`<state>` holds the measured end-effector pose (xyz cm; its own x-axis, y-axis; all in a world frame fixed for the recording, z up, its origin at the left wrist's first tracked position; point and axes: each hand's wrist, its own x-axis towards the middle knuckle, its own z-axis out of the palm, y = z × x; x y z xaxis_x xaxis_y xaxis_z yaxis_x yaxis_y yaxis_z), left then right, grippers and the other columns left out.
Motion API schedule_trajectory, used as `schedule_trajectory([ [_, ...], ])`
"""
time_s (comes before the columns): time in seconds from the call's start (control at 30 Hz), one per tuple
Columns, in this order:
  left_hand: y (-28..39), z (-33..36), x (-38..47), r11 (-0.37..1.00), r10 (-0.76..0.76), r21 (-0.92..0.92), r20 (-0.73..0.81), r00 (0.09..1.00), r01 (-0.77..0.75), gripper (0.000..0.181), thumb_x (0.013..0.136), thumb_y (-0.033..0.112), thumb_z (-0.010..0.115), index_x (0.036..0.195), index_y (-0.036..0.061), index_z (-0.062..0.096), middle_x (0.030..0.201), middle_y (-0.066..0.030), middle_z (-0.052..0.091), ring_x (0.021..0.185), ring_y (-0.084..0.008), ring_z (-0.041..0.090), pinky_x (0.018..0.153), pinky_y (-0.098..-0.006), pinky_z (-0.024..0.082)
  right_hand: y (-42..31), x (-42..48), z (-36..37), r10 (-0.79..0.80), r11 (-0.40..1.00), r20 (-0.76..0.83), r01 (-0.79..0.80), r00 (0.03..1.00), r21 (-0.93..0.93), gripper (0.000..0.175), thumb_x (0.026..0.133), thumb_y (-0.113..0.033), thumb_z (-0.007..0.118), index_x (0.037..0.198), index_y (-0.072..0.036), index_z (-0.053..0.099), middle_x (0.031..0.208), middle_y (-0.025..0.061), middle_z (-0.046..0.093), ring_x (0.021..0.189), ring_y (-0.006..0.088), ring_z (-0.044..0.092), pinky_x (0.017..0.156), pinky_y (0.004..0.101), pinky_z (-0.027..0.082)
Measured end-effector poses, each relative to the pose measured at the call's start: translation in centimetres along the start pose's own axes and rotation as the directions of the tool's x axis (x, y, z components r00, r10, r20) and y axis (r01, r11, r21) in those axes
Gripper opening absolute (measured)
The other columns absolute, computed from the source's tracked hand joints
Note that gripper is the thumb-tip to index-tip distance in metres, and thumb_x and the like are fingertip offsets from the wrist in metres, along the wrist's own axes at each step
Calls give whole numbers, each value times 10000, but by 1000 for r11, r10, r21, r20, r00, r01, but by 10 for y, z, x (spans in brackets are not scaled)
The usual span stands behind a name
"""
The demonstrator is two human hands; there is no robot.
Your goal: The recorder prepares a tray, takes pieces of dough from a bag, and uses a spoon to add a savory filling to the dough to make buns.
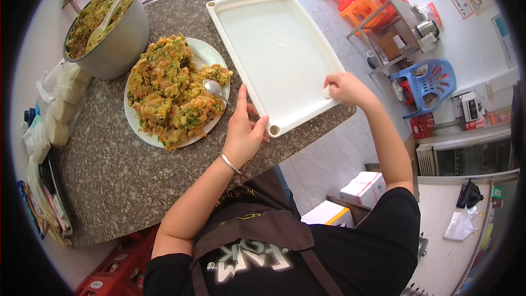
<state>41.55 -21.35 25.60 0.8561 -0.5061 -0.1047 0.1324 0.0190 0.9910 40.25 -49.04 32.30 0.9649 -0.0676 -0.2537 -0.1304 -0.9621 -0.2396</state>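
On the speckled stone table (111, 181) lies a shallow white plastic tray (283, 57) with a raised rim. My left hand (245, 131), with a bangle at the wrist, touches its near left corner; whether it grips or only rests there is unclear. At the near right corner my right hand (345, 88) pinches a small white piece (327, 91), perhaps dough, over the rim. A white plate (203, 51) left of the tray bears a large heap of chopped orange and green filling (168, 94). A metal spoon (212, 86) is stuck in it.
A deep metal pot (119, 45) of similar filling, with a pale ladle (107, 18), stands at the far left. Plastic bags (65, 102) lie along the left edge. Beyond the table are stools (361, 10), a blue plastic chair (429, 82) and boxes (363, 187) below.
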Motion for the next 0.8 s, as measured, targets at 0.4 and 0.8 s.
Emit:
schedule_trajectory([
  [0.4,-6,3,0,999,26,-26,-4,1000,-27,770,864,-10,553,1457,32,63,1011,-121,465,693,-165,645,476,-229,537,-87,6,42,-280,866,221,146,934,479,263,796,-69,452,959,-6,647,799,119,645,763,204,615,713,324,480],
  [0.8,-8,1,-1,992,119,39,-23,993,-118,770,829,-31,564,1435,-35,90,998,-150,515,605,-172,638,481,-258,514,-80,-8,50,-290,596,165,43,943,802,269,874,-209,645,1037,5,641,892,26,660,821,74,578,722,238,462],
])
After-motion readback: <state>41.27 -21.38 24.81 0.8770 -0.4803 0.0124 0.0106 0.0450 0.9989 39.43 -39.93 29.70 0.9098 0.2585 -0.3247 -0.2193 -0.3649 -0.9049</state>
